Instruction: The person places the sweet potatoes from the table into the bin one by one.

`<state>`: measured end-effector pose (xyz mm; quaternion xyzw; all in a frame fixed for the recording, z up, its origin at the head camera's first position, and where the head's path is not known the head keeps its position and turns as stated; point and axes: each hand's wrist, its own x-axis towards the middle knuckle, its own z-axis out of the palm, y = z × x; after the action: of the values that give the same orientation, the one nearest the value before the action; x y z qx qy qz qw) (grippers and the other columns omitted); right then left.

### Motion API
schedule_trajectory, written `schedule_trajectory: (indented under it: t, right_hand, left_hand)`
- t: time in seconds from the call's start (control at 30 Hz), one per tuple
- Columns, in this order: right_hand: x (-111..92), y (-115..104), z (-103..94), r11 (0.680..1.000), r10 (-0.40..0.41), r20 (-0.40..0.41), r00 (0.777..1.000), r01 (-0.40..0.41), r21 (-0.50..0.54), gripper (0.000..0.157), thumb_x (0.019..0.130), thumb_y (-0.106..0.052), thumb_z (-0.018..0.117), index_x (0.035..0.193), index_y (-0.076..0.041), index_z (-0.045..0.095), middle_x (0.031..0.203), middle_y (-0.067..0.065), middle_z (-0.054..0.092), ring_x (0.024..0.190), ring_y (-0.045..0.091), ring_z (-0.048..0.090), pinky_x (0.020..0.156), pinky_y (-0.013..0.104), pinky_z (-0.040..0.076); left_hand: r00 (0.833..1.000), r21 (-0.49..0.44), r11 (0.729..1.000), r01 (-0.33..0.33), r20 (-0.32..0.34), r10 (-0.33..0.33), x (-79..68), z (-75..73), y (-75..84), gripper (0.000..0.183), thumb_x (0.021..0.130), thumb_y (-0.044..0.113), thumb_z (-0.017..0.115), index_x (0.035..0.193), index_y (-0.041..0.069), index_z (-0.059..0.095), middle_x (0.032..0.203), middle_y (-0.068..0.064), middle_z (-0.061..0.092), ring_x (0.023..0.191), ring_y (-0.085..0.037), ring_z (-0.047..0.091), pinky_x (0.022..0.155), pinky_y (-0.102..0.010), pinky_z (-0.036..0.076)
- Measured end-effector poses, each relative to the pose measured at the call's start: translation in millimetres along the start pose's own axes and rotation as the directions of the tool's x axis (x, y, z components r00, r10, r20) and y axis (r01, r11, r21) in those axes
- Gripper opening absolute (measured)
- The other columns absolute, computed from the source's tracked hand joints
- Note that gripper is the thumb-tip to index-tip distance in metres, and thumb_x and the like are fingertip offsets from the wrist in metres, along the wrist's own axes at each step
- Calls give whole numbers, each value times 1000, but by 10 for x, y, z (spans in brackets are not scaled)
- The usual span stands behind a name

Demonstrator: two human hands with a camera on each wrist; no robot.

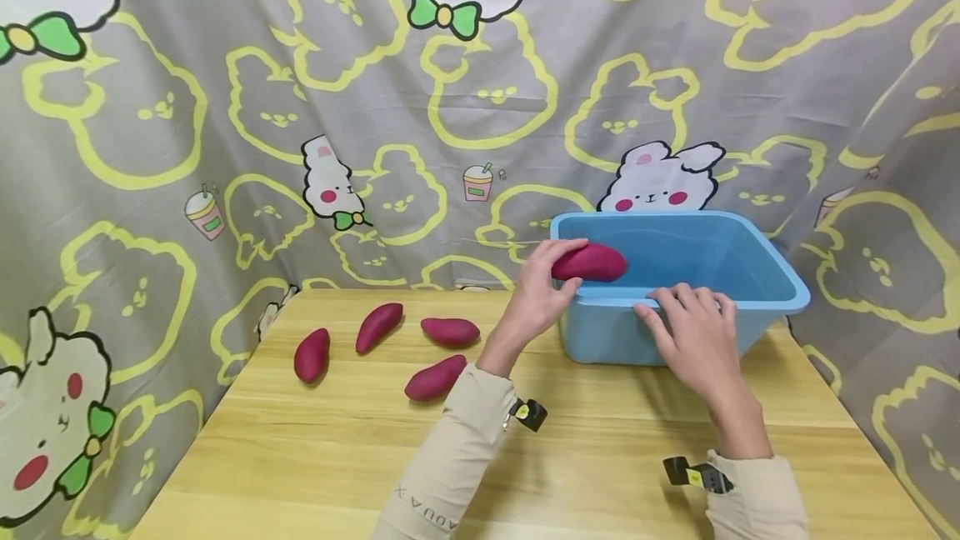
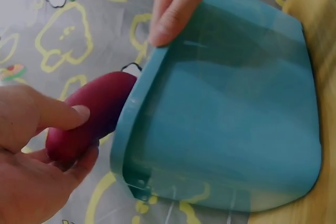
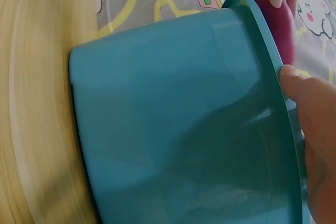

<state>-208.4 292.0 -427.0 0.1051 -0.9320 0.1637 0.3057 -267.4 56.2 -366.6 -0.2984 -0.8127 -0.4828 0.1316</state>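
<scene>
- Grey curtain with yellow outlines and white rabbits behind; light wooden table in front.
- Far left: first sweet potato, dark red, on the table, pointing roughly toward the curtain.
- Next right: second sweet potato, lying slantwise, apart from the first.
- Further right: third sweet potato, nearer the wearer, beside the beige left sleeve; fourth sweet potato behind it.
- Left hand: thumb and fingers clamped on the held sweet potato, which is at the bin's left end, about rim height; contact with rim: cannot tell.
- Blue bin: upright on the table.
- Right hand: fingers hooked over the bin's near rim, thumb outside, gripping it.
</scene>
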Motion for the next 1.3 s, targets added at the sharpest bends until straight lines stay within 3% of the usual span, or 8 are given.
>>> schedule_trajectory:
  t: [0.2,0.43,0.63,0.8,1.03,1.3]
  right_hand:
    - [6,34,-10,1000,4,-5,1000,-4,-9,34,102,-38,63,114,-7,69,107,18,63,108,42,51,102,66,26]
    - [0,-23,66,1000,-8,4,1000,8,8,34,102,-39,62,112,-7,69,105,16,63,106,40,51,103,65,27]
    - [38,-2,34,1000,-12,-46,999,13,13,32,101,-36,65,111,-6,70,103,17,64,105,41,52,102,65,27]
    - [30,48,8,1000,-4,-36,999,5,13,32,101,-37,64,111,-6,70,104,18,65,105,42,52,103,67,26]
    - [47,59,6,1000,7,-29,1000,-6,21,35,102,-39,62,112,-6,69,105,18,64,107,42,51,104,66,25]
    - [27,67,-10,999,17,-11,1000,-17,30,38,102,-40,62,114,-5,69,105,17,63,108,42,50,104,66,24]
  left_hand:
    - [998,-41,999,13,-64,-15,20,92,-68,49,88,9,81,135,15,67,128,-6,63,110,-19,58,89,-24,53]
    - [996,-71,995,68,-48,-72,-38,116,-94,45,88,7,81,131,12,69,125,-7,64,107,-19,64,90,-23,54]
    - [998,-74,996,47,-30,-49,26,202,-38,39,92,2,75,130,10,69,126,-9,65,110,-19,67,93,-23,53]
    - [999,-108,993,40,-18,-42,57,287,-6,34,94,-2,71,126,7,69,126,-9,68,112,-20,68,93,-24,53]
    - [1000,-105,994,10,-20,-12,25,261,25,22,96,2,71,118,7,71,113,-4,70,102,-12,67,90,-24,54]
    - [999,-134,991,14,-38,-19,-82,144,41,21,99,6,68,120,6,70,115,-5,70,101,-11,64,89,-27,54]
